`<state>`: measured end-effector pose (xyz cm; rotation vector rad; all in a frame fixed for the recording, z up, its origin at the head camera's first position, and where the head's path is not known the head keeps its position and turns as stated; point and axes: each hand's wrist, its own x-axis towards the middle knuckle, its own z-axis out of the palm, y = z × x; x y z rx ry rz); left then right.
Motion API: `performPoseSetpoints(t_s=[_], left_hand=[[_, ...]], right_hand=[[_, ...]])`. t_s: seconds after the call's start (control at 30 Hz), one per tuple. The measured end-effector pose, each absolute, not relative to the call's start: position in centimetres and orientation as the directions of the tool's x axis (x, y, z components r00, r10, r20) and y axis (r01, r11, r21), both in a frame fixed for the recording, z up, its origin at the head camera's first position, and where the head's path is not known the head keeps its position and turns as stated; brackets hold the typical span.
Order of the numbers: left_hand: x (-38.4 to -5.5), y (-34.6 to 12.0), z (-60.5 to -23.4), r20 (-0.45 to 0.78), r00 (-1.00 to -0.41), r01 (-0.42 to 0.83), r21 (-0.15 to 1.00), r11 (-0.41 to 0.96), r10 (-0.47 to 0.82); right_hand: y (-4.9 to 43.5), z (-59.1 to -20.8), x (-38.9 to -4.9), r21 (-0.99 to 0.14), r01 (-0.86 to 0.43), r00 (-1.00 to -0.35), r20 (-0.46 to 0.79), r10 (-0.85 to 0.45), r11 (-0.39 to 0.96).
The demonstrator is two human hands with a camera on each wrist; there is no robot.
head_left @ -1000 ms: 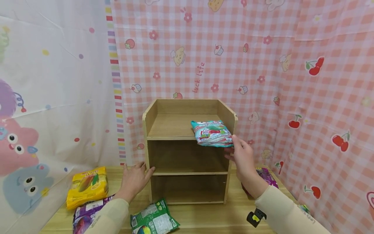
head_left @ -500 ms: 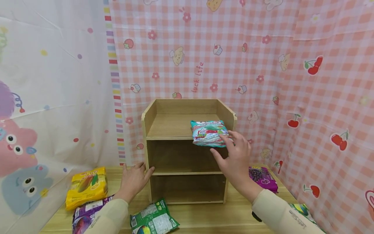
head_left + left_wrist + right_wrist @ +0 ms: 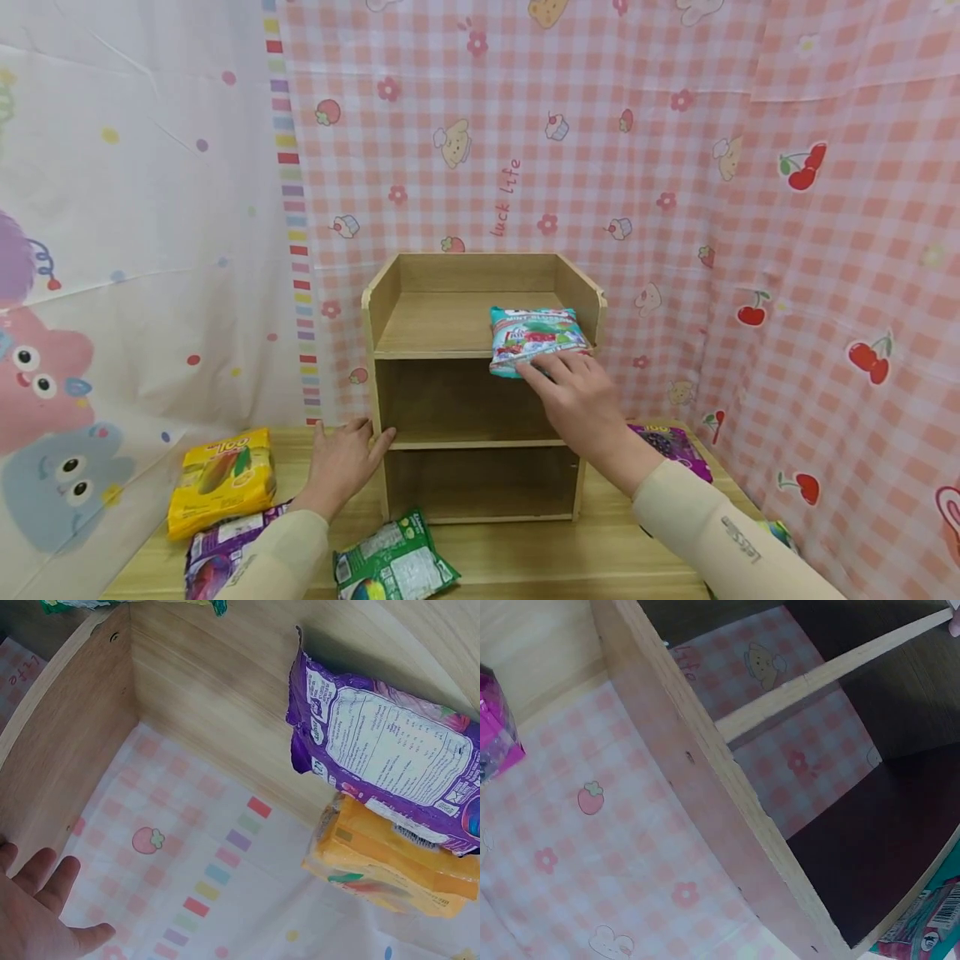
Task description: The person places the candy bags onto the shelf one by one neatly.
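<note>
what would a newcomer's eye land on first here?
Probably the teal "Mint Blossom" packet jutting past the front edge of the wooden three-level shelf's top, toward the right, with the right hand at its near edge. Next, the bright yellow mango packet left of the shelf, and the pink gingham backdrop behind it all.

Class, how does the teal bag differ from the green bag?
The teal bag lies on the top shelf, jutting past its front edge; the green bag lies on the table. The right hand touches the teal bag; no hand touches the green bag. The teal bag shows a red-and-green picture; the green bag shows large pale panels. Both are printed packets.
</note>
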<state>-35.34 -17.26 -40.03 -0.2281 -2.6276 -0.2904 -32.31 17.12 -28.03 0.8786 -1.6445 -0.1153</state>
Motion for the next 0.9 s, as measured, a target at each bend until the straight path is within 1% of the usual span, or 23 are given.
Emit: performPoseSetpoints(t_s=[0.07,0.13,0.3,0.43,0.57,0.8,0.9], left_hand=[[-35.3,-17.3,-40.0,0.481,-0.870,0.212,0.165,0.963,0.109],[-35.3,-17.3,-40.0,0.482,-0.869,0.212,0.164,0.964,0.109],[-35.4,-17.3,-40.1,0.494,-0.862,0.212,0.145,0.967,0.115],[-35.3,-17.2,-40.0,0.495,-0.861,0.212,0.141,0.967,0.116],[-35.3,-17.2,-39.9,0.492,-0.863,0.211,0.142,0.967,0.116],[-35.3,-17.2,-40.0,0.477,-0.872,0.203,0.149,0.968,0.109],[-35.3,-17.2,-40.0,0.470,-0.876,0.201,0.153,0.967,0.108]], right_hand=[[16.9,-27.8,-32.3,0.507,-0.476,-0.034,0.806,-0.591,0.719],[16.8,-27.7,-32.5,0.488,-0.476,-0.049,0.816,-0.577,0.731],[16.7,-27.6,-33.3,0.443,-0.488,-0.044,0.848,-0.528,0.752],[16.7,-27.5,-33.7,0.418,-0.494,-0.063,0.857,-0.511,0.763],[16.6,-27.5,-33.8,0.413,-0.470,-0.106,0.851,-0.514,0.780],[16.7,-27.8,-33.8,0.429,-0.439,-0.202,0.809,-0.552,0.789],[16.9,-28.0,-33.7,0.417,-0.458,-0.217,0.803,-0.554,0.785]])
